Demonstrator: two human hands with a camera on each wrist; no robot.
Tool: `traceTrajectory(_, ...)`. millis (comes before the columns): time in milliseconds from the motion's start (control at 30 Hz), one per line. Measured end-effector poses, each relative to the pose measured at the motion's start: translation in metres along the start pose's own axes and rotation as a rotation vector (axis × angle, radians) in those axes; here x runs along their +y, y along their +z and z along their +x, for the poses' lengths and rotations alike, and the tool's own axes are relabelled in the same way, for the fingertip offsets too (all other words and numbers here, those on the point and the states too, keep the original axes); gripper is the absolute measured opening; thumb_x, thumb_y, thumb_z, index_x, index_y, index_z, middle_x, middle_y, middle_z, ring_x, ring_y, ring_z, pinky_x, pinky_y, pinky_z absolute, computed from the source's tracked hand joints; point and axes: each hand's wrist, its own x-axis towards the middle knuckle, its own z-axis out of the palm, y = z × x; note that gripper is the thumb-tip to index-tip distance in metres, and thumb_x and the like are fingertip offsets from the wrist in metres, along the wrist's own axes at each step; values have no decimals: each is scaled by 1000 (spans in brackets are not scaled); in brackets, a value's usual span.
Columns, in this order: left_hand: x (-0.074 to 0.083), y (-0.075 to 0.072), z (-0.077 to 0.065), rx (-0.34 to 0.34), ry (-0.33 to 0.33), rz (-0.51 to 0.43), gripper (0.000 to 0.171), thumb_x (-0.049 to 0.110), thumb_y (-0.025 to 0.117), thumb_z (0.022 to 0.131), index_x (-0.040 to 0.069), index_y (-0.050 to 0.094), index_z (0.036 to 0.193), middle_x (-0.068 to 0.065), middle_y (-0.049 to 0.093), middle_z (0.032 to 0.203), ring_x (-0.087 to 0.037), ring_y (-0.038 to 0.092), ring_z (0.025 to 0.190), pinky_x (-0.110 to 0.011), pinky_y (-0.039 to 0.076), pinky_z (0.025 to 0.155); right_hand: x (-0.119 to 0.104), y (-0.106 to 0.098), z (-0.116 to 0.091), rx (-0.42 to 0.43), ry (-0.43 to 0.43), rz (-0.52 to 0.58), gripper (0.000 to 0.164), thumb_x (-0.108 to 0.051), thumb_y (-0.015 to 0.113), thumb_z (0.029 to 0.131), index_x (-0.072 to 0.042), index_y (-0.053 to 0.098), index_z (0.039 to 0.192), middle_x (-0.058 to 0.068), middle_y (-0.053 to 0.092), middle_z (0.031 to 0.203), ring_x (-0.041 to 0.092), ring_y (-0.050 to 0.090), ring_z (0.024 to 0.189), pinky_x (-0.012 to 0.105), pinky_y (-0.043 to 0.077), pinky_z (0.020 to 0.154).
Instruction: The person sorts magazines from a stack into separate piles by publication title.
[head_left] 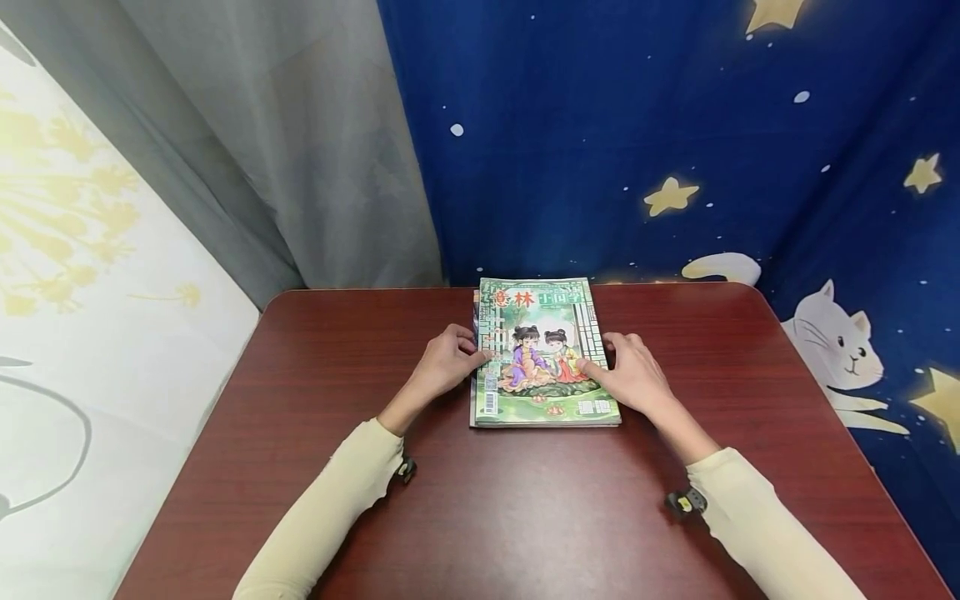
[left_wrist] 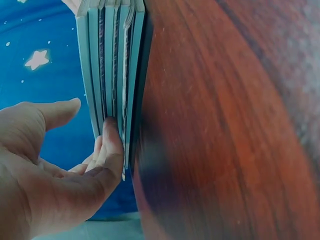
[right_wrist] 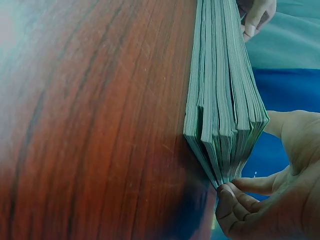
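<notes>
A stack of magazines [head_left: 547, 392] lies near the table's far edge, its top cover green with two drawn children and red and green title characters. My left hand [head_left: 447, 358] is at the stack's left side, its fingers touching the spines [left_wrist: 107, 65] and its thumb over the cover; the left wrist view shows that thumb apart from it. On the opposite side, the right hand [head_left: 633, 371] rests its thumb on the cover, with bent fingers [right_wrist: 227, 200] against the page edges [right_wrist: 215, 75]. The magazines are slightly uneven, some edges sticking out.
The dark red wooden table [head_left: 525, 517] has rounded far corners. Behind it hang a grey curtain [head_left: 322, 167] and a blue star-patterned curtain [head_left: 570, 125], close to the stack. A white patterned curtain [head_left: 90, 292] runs along the left side.
</notes>
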Motion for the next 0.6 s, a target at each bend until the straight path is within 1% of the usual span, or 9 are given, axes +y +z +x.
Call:
traceTrajectory(133, 1, 4, -1, -6, 20, -19, 58, 36, 84, 92, 3, 59, 132, -10, 72, 114, -23, 70, 98, -37, 58, 83, 0, 2, 1, -9, 7, 22, 85, -57, 69, 96, -1, 46, 155, 28, 51, 145, 46, 55, 129, 63, 46, 103)
traceTrajectory(267, 1, 5, -3, 6, 46, -25, 56, 31, 85, 91, 2, 60, 132, -11, 72, 114, -24, 71, 100, -41, 58, 90, 0, 4, 0, 1, 0, 40, 83, -52, 73, 95, -2, 46, 155, 25, 54, 138, 40, 58, 118, 58, 48, 97)
traceTrajectory(367, 1, 7, -4, 18, 50, -30, 55, 29, 85, 92, 2, 60, 132, -11, 71, 114, -24, 71, 99, -42, 59, 90, 1, 7, 0, 15, -11, 45, 80, -47, 75, 95, -2, 47, 154, 25, 57, 133, 37, 57, 112, 55, 47, 93)
traceTrajectory(433, 2, 7, -5, 25, 51, -32, 54, 28, 84, 92, 2, 60, 133, -12, 71, 115, -24, 70, 98, -42, 59, 89, 2, 8, -1, 27, -17, 44, 78, -44, 76, 95, -2, 47, 154, 25, 57, 133, 39, 55, 115, 56, 46, 96)
traceTrajectory(600, 9, 9, -8, 50, 34, -40, 51, 25, 84, 93, 1, 61, 132, -12, 72, 114, -24, 70, 97, -41, 58, 88, 1, 9, -4, 45, -28, 46, 77, -41, 76, 96, -2, 46, 156, 27, 56, 140, 43, 49, 124, 59, 41, 105)
